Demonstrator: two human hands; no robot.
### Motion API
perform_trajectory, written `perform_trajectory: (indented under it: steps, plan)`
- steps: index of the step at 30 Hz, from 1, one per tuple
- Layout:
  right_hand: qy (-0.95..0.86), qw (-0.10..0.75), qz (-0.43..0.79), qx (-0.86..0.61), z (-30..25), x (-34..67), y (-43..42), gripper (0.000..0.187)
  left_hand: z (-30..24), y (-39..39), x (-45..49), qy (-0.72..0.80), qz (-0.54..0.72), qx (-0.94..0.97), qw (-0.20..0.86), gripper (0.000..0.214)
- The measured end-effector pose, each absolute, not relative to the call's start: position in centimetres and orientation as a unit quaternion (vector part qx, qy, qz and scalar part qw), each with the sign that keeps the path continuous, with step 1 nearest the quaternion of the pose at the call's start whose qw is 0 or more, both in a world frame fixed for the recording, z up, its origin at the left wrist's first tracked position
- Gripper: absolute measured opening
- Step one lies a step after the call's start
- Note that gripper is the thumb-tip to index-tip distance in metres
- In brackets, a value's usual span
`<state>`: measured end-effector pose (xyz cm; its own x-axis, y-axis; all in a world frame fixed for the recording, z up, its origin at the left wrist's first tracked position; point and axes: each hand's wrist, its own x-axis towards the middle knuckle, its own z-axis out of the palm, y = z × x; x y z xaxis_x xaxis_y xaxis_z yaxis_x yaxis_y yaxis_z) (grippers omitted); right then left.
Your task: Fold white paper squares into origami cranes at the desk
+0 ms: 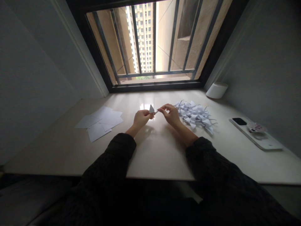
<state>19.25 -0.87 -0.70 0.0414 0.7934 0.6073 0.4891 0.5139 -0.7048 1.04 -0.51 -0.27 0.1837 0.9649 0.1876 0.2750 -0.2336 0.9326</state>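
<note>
Watching from across the room, I see a small folded white paper point(151, 109) held up above the desk point(160, 153), its long axis lying roughly sideways between the two hands, a pale triangular flap standing up and a thin point aimed right. The left hand point(141, 120) is closed around the paper's near end, its fingers curled in and gripping. The right hand point(171, 115) is nearer the thin point, thumb and forefinger pinched almost shut at the tip, though whether they truly have hold is too small to tell. Just right of the hands lies a heap of folded paper cranes point(195, 115), and well left of that heap lie loose white sheets point(98, 123).
</note>
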Motion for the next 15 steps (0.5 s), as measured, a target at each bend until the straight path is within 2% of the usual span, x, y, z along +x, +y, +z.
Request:
perform_trajectory:
  steps: [4, 8, 15]
  plan:
    - [-0.699, 0.515, 0.104, -0.485, -0.2, 19.2, -1.2, 0.025, -0.5, -0.5, 1.0, 0.479, 0.424, 0.669, 0.378, 0.034]
    - [-0.698, 0.512, 0.106, -0.489, -0.3, 19.2, -1.1, 0.027, -0.2, -0.7, 1.2, 0.480, 0.428, 0.654, 0.400, 0.034]
    - [-0.571, 0.575, 0.305, -0.500, -0.9, 19.6, -0.3, 0.032, 0.5, -1.1, 1.3, 0.494, 0.432, 0.615, 0.437, 0.030]
